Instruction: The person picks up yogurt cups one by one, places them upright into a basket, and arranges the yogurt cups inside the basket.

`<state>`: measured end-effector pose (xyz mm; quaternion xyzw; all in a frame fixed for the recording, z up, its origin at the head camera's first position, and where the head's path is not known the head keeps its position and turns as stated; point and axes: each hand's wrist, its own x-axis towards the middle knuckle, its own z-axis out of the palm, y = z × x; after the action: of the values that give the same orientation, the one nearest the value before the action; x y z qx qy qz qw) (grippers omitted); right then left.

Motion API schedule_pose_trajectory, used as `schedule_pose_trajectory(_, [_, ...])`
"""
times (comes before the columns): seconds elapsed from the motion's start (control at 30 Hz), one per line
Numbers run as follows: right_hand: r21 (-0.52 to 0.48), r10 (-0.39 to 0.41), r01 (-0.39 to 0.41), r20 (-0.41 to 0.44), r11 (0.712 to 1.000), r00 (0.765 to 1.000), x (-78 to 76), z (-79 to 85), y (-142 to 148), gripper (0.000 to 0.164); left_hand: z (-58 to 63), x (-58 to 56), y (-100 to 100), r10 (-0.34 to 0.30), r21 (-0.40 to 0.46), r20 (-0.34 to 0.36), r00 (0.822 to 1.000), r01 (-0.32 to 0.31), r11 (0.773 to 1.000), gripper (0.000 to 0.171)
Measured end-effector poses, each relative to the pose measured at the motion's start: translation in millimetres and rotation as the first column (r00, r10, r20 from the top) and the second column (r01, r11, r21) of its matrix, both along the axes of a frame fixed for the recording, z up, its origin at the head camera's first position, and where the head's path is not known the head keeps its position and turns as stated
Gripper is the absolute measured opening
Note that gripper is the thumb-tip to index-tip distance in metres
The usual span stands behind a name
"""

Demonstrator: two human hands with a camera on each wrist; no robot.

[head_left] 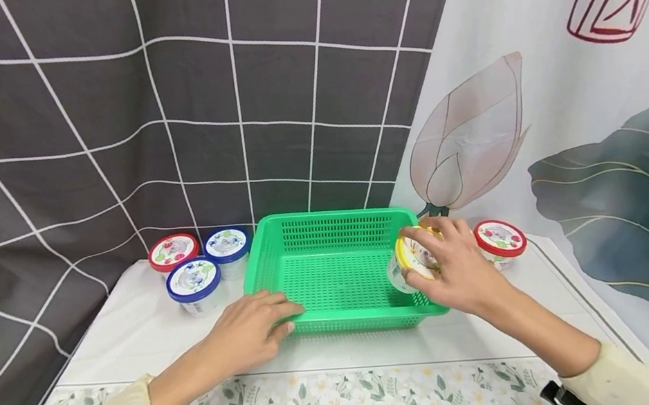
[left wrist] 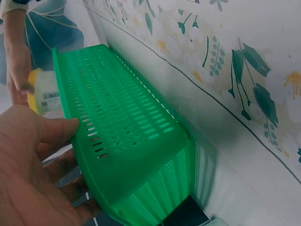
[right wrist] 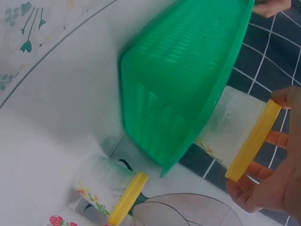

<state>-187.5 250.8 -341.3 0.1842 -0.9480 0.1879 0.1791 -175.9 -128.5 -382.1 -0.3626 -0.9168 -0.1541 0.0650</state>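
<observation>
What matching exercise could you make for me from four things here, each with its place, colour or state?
Things:
1. left hand
2. right hand
3. blue-lidded tubs
4. plastic basket

Places, colours, states:
a. holding a yellow-lidded tub
b. green, with many small openings
c. gripping the basket's rim
d. near a red-lidded tub, left of the basket

Right pairs: 1-c, 2-a, 3-d, 4-b.

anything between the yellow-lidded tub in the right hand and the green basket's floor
Nothing visible: the yellow-lidded tub is over the right end of the green basket, whose floor beside it is bare.
</observation>
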Motion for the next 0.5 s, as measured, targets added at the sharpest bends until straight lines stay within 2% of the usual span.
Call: schedule_pose_trajectory(0.5, [0.107,0.067,-0.069,0.026,0.992,0.997,-6.6,-13.2,-6.1,0.051,1.6,2.1,1.1,0.012,-0.004,0.005,1.0,-0.012,1.0,0.032])
